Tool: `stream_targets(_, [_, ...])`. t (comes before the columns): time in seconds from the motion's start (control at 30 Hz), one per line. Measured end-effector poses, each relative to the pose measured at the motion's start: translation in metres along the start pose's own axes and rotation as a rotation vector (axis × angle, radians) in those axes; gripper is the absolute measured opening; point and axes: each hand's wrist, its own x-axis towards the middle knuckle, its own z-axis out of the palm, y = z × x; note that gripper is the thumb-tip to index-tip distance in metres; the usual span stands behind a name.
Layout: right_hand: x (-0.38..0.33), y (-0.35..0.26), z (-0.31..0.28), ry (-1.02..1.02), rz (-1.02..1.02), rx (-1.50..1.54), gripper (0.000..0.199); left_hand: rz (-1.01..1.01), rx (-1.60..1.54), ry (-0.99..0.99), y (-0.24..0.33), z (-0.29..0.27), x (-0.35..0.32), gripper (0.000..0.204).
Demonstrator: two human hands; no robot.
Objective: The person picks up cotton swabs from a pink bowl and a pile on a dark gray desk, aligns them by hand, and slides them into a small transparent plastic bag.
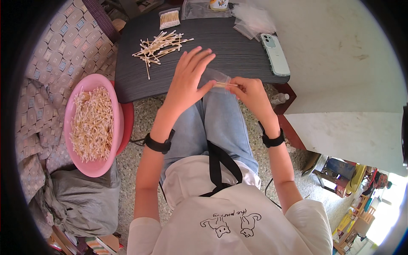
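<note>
My left hand is raised over the table's near edge, its fingers stretched up and apart. Its thumb reaches toward a small clear plastic bag, and whether it touches the bag is hard to make out. Closed in a pinch, my right hand holds a few cotton swabs at the bag's right end. The swabs lie sideways, partly behind or inside the clear plastic. Beyond my left hand, a loose heap of cotton swabs is spread across the dark table.
A pink basin full of cotton swabs stands left of my knees. At the table's back are a packed bag of swabs, a stack of clear bags and a bottle. A pale phone lies by the right edge.
</note>
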Motion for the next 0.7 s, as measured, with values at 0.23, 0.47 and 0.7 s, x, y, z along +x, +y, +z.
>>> stream_targets(0.23, [-0.002, -0.018, -0.009, -0.106, -0.11, -0.004, 0.012, -0.092, -0.127, -0.447, 0.005, -0.024, -0.002, 0.013])
stream_targets(0.47, [-0.005, -0.012, -0.006, -0.109, -0.086, 0.138, 0.012, -0.335, -0.452, -0.505, 0.006, -0.031, -0.003, 0.01])
stream_targets(0.7, [-0.007, 0.007, 0.001, -0.032, 0.008, 0.401, 0.017, -0.42, -0.58, -0.458, 0.007, -0.032, -0.004, 0.011])
